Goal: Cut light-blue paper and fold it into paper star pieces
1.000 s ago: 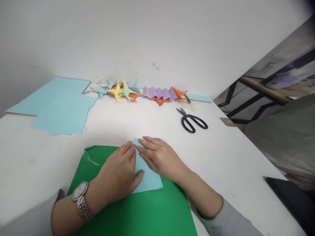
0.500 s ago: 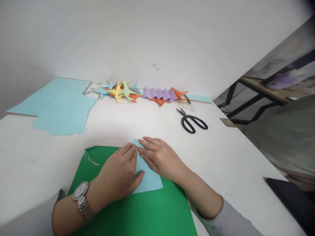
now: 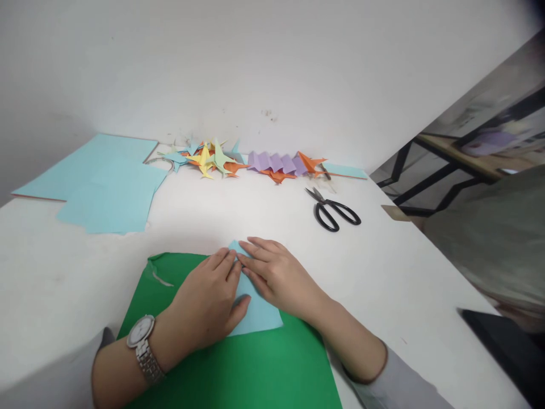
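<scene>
A light blue folded paper lies on a green sheet on the white table. My left hand, with a silver watch at the wrist, lies flat on the paper's left side, thumb on the paper. My right hand presses flat on the paper's right side. The fingertips of both hands meet near the paper's pointed top corner. Most of the paper is hidden under the hands.
Black scissors lie to the far right. A row of coloured folded paper figures sits along the wall. Light blue sheets lie at the far left. A dark object is at the right edge.
</scene>
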Motion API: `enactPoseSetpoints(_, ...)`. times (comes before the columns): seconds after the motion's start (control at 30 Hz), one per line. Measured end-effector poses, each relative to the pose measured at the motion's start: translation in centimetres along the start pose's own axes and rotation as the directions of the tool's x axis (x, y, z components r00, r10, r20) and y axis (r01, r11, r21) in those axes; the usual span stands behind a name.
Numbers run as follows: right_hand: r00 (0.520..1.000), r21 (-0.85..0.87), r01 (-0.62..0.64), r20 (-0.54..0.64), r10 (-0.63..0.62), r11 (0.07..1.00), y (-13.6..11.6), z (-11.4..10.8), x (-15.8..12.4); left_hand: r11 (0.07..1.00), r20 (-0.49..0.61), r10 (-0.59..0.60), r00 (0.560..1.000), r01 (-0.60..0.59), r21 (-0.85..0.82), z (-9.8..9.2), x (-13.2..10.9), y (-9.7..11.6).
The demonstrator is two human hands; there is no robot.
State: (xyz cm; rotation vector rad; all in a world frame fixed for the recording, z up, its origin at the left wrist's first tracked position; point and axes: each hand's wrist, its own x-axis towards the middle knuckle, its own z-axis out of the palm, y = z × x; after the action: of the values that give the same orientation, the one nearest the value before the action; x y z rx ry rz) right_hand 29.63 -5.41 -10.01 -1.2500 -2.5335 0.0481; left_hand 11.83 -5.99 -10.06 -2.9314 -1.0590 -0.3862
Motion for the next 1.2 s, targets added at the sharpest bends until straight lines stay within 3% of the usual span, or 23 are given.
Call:
enactPoseSetpoints(0.4, 0.981, -0.017, -0.191, 0.023, 0.192, 0.981, -1.4, 0.0, 0.8, 1.000, -0.043, -0.019, 0.999, 0.019, -0.008, 0.2, 0.1, 0.2)
enactPoseSetpoints(0.67, 0.975, -0.143, -0.199, 0.066, 0.210, 0.969, -1.6, 0.3, 1.5, 0.998, -0.035, -0.042, 0.999, 0.040, -0.050, 0.3, 0.1, 0.4)
enactPoseSetpoints(0.9, 0.972, -0.151, -0.213, 0.066, 0.225, 0.965, -1.6, 0.5, 1.6, 0.998, -0.040, -0.048, 0.998, 0.047, -0.035, 0.4, 0.1, 0.7)
enactPoseSetpoints(1.2, 0.959, -0.214, -0.231, 0.115, 0.260, 0.949, -2.1, -1.0, 0.2, 0.999, -0.022, -0.042, 0.999, 0.042, 0.010, 0.3, -0.1, 0.9)
